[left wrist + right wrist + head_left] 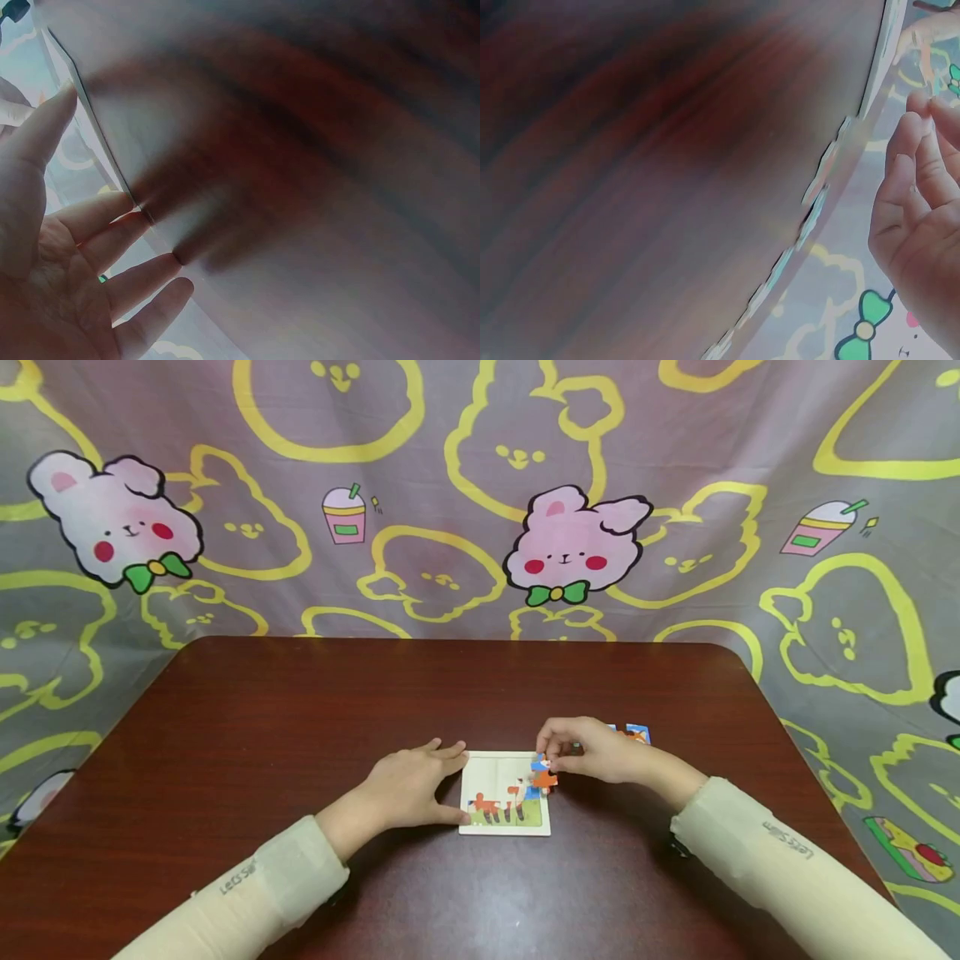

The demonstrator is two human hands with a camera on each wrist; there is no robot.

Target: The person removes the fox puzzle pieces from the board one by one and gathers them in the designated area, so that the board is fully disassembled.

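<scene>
A small square jigsaw tray [502,831] with a pale rim lies on the table. Fitted pieces [487,807] along its lower part show orange legs on green grass, while bare pale board shows above. My left hand [401,787] spreads its fingers along the tray's left side, thumb at the lower corner; in the left wrist view the fingertips [174,259] meet the table near the tray edge. Over the tray's right side, my right hand [592,750] pinches a blue and orange jigsaw piece [544,774] between thumb and fingers. That pinch shows edge-on in the right wrist view.
Loose jigsaw pieces [637,733] lie behind the right wrist, partly hidden by it; the right wrist view shows a row of flat pieces [780,266] on the table. The dark wooden table [300,710] ends at a patterned curtain [442,468].
</scene>
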